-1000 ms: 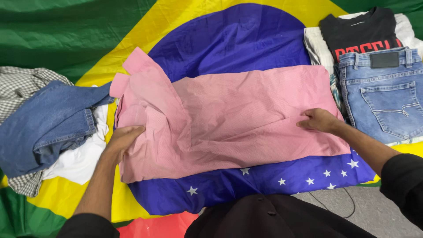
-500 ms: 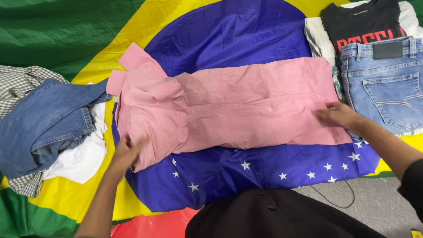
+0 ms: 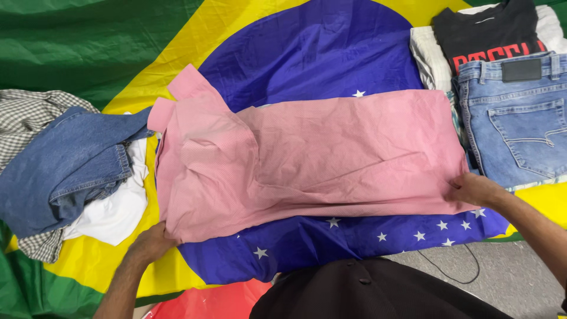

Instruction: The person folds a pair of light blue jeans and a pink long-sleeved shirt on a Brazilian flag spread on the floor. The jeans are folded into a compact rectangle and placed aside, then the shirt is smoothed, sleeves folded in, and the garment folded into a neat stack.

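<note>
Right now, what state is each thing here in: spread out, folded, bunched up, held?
Pink shirt: spread flat, partly folded.
Left hand: gripping the shirt's near left corner.
Right hand: gripping its near right corner.
Light jeans: folded, stacked.
Black T-shirt: folded.
Dark denim: bunched in a pile.
Flag: spread underneath.

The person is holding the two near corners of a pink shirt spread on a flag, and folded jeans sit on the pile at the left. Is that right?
Nearly. The head view shows the folded jeans on the right-hand pile; the left heap is crumpled. The left hand and right hand do grip the pink shirt's near corners on the flag.
</note>
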